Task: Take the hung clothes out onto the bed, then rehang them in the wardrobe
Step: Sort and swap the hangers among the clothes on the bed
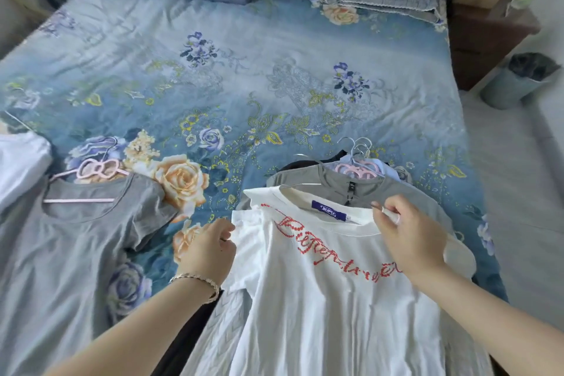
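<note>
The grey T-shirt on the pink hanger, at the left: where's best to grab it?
Probably by the pink hanger, not the cloth. Its bow-shaped neck and metal hook lie bare on the bed beyond the collar of the grey T-shirt. Come down from above at that far end and pinch just under the hook; the shirt should then hang straight.

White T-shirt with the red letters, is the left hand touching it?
Touching. Head view shows the left hand pinching the white T-shirt at its sleeve edge.

We see soft, bright daylight laying a pale sheen across the middle of the bed [244, 49], shadows faint, while the wide lens bends the edges (far corners smear into blur).
</note>
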### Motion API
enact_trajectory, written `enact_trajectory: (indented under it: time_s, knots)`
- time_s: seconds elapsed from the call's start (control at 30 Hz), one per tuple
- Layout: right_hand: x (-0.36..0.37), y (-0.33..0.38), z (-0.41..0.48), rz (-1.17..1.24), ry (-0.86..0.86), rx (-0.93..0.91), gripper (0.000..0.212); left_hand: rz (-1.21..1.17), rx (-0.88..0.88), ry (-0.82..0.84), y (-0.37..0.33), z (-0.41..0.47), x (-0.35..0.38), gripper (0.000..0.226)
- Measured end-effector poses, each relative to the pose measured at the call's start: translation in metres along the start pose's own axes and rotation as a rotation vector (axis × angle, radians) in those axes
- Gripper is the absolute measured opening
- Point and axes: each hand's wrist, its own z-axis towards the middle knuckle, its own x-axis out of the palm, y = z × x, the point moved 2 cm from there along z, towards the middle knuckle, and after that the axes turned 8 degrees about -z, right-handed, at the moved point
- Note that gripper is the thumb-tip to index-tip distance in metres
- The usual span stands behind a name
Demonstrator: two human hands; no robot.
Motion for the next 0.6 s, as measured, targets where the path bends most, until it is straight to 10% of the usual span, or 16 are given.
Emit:
enact_trajectory:
  time_s: [0.3, 0.5, 0.6]
  knots:
    - [-0.148, 0.22, -0.132, 0.017, -0.245, -0.326, 0.029, 0.013, 0.347, -0.133, 0.054, -0.129, -0.199, 0.095]
    - [-0.208, 0.387, -0.223, 0.117, -0.161, -0.527, 0.033, -0.101, 0.35, -0.38, 0.155, -0.216, -0.366, 0.048]
    - [-0.23, 0.467, -0.261, 0.178, -0.054, -0.648, 0.029, -0.21, 0.278, -0.587, 0.201, -0.259, -0.436, 0.06]
